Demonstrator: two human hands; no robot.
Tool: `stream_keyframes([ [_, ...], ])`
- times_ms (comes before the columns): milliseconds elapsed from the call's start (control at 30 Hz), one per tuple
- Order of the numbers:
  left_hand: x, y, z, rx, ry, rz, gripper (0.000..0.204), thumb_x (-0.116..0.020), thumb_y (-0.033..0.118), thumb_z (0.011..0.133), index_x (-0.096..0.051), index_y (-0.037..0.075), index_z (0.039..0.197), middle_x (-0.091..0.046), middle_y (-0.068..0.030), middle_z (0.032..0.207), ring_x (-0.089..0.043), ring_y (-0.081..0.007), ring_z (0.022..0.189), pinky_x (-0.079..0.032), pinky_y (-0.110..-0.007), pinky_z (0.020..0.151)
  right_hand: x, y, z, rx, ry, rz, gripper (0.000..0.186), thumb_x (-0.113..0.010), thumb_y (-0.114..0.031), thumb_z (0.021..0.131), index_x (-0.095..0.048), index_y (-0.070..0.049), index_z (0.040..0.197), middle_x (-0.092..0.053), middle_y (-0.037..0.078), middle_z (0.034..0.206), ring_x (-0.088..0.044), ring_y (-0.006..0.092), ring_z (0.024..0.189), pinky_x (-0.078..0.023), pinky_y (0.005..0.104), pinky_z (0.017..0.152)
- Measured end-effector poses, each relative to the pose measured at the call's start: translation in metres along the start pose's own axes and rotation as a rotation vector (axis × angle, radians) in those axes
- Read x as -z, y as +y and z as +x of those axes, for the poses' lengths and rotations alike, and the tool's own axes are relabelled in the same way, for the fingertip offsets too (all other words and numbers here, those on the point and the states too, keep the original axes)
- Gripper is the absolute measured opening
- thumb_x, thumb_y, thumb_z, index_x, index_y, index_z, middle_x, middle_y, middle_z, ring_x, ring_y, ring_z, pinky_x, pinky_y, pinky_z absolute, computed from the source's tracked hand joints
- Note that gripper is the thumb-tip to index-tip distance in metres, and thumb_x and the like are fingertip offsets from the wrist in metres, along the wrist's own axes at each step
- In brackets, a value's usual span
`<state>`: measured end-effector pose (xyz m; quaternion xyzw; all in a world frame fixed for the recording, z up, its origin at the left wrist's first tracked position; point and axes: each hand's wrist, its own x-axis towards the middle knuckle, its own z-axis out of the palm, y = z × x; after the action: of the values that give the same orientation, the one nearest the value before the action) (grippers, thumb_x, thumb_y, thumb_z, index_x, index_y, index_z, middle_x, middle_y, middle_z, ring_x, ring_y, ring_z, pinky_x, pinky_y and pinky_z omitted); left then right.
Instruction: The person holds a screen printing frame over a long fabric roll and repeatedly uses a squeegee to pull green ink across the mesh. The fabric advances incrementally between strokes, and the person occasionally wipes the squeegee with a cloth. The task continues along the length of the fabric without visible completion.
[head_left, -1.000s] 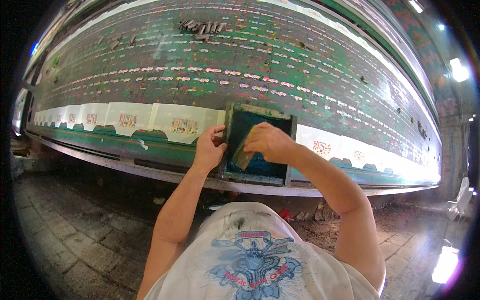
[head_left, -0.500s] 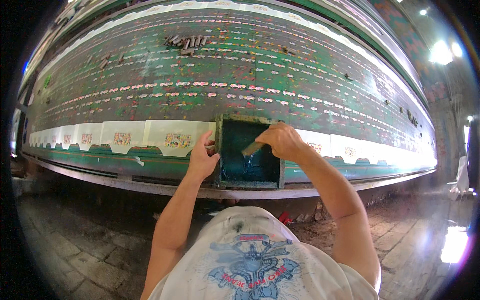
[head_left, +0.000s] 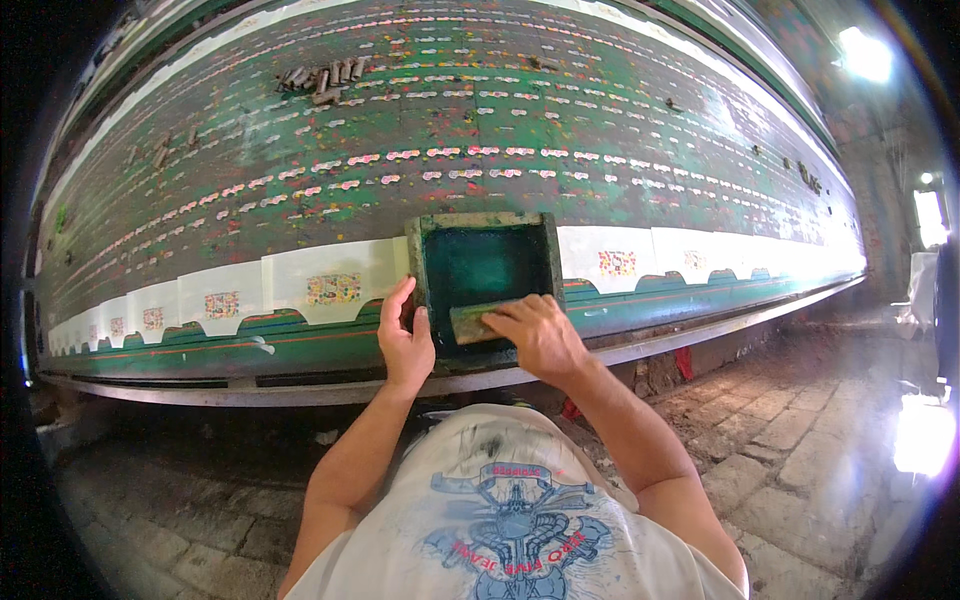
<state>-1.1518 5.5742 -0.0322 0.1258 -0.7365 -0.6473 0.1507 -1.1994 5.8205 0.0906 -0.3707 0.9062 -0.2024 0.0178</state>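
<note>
A square screen-printing frame [head_left: 420,260], dark teal inside, lies on the near strip of the long green table [head_left: 240,354]. My right hand [head_left: 535,338] is closed on a flat, stained squeegee [head_left: 468,324], which sits tilted in the frame's lower part. Against the frame's left outer side is my left hand [head_left: 405,340], index finger stretched along it and thumb apart. White cut pieces [head_left: 284,275] with colourful square prints run in a row to either side of the frame.
Small cylindrical dark pieces [head_left: 325,80] lie in clusters on the table's far half, among rows of small printed marks. A metal rail [head_left: 290,398] runs along the near edge. A paved floor [head_left: 770,445] shows below; bright lights [head_left: 865,55] shine at right.
My right hand and the squeegee have moved down toward the frame's near side, uncovering more of the teal inside. My left hand stays at the left side, slightly lower. The view has shifted.
</note>
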Motion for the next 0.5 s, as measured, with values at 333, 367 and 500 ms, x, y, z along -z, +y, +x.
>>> stream_keyframes([
  [333,-0.004,0.009,0.004,-0.123,-0.051,0.213,0.066,-0.071,-0.014,0.078,-0.078,0.008,0.139,-0.06,-0.0257,0.165,-0.055,-0.0411,0.156,-0.041,-0.048,0.131,-0.003,-0.018,-0.05,-0.08,-0.055,0.143,0.048,-0.088,-0.022,0.091,-0.08,-0.01,0.137,-0.072,0.012,0.142,-0.064,0.0364,0.133,-0.052,0.0524,0.111],
  [367,-0.003,0.007,0.005,-0.126,-0.049,0.223,0.064,-0.07,-0.015,0.078,-0.079,0.008,0.137,-0.059,-0.0259,0.166,-0.055,-0.041,0.156,-0.041,-0.048,0.131,0.001,-0.013,-0.056,-0.083,-0.004,0.18,0.05,-0.09,-0.023,0.09,-0.08,-0.011,0.137,-0.071,0.013,0.143,-0.063,0.0372,0.137,-0.051,0.0526,0.113],
  [500,-0.012,0.024,0.001,-0.101,-0.024,0.221,0.052,-0.069,-0.014,0.078,-0.081,0.007,0.125,-0.056,-0.0266,0.17,-0.054,-0.0386,0.158,-0.039,-0.046,0.132,-0.002,0.022,-0.094,-0.3,0.311,0.299,0.047,-0.09,-0.023,0.095,-0.078,-0.008,0.139,-0.07,0.018,0.148,-0.059,0.0418,0.146,-0.048,0.0558,0.12],
])
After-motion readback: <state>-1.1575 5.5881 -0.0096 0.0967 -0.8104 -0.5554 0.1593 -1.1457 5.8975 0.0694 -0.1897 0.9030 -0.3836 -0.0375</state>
